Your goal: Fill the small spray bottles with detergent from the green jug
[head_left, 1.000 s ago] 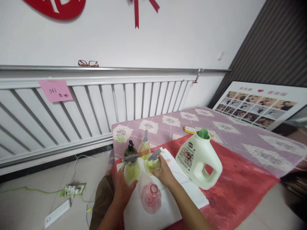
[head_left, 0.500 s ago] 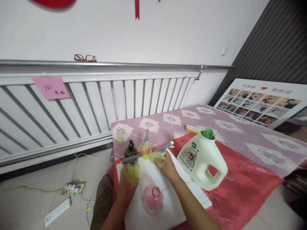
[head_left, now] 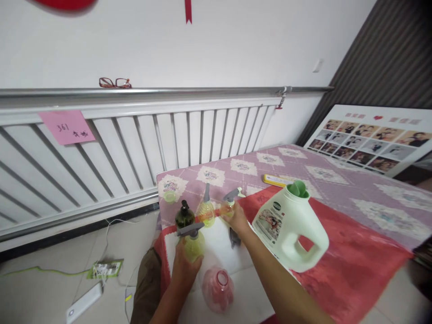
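My left hand [head_left: 185, 265] is wrapped round a yellow-green spray bottle [head_left: 195, 246] with a grey trigger head, tilted a little over the white cloth. Farther back, my right hand [head_left: 238, 220] grips a second spray bottle [head_left: 227, 209], standing nearly upright by the cloth's far edge. Between them stands a third spray bottle [head_left: 206, 212] with yellow liquid. A dark pump bottle [head_left: 184, 218] is just behind the left hand's bottle. Nearer me is a pink bottle [head_left: 216, 297] with an open neck. Below my right wrist lies a dark grey piece [head_left: 234, 236], partly hidden.
A pale green detergent jug [head_left: 286, 229] with a green spout stands right of my right arm on a red cloth [head_left: 351, 252]. Behind are a yellow box [head_left: 275, 180] and a small green cap [head_left: 169, 196]. A radiator [head_left: 199, 137] borders the table's far side.
My right hand has carried its spray bottle away from me and turned it more upright. The dark grey piece below the wrist has come into view. The camera has shifted slightly.
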Tool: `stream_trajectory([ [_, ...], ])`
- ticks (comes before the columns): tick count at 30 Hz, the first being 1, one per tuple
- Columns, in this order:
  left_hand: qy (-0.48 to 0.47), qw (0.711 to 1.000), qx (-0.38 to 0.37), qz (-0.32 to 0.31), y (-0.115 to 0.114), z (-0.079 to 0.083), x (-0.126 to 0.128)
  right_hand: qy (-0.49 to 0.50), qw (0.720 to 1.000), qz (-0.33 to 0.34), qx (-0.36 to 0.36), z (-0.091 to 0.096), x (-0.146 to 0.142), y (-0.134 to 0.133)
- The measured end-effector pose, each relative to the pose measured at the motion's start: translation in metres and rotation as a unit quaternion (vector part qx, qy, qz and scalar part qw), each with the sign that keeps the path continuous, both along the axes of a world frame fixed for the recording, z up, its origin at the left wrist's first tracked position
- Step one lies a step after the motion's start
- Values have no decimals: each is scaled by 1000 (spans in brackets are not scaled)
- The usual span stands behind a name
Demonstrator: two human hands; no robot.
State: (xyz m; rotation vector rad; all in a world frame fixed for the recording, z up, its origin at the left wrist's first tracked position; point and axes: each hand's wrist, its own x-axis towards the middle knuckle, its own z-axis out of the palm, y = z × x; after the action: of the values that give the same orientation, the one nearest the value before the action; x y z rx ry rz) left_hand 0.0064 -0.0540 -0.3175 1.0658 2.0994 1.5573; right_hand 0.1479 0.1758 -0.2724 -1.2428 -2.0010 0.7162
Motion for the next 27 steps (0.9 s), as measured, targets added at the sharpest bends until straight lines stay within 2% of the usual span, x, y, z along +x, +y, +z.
stream_trajectory([
  [5, 33, 999, -1, -4, 11, -5, 3, 4, 1000, -17, -11, 0, 17, -6],
  [9, 67, 998, 1, 2, 15, -2, 9, 6, 1000, -17, -12, 4, 43, -25],
  [13, 77, 997, 1, -11, 18, 5, 13, -3, 1000, 11, -17, 9, 73, -61],
  [18, 72, 997, 10, -26, 19, 7, 11, -29, 994, 97, -45, 11, 98, -111],
  [24, 57, 997, 1, -53, 19, -1, 2, -17, 987, 125, -99, 20, 109, -161],
  [27, 48, 998, -4, -50, 17, -5, 1, 12, 971, 161, -177, 32, 104, -183],
])
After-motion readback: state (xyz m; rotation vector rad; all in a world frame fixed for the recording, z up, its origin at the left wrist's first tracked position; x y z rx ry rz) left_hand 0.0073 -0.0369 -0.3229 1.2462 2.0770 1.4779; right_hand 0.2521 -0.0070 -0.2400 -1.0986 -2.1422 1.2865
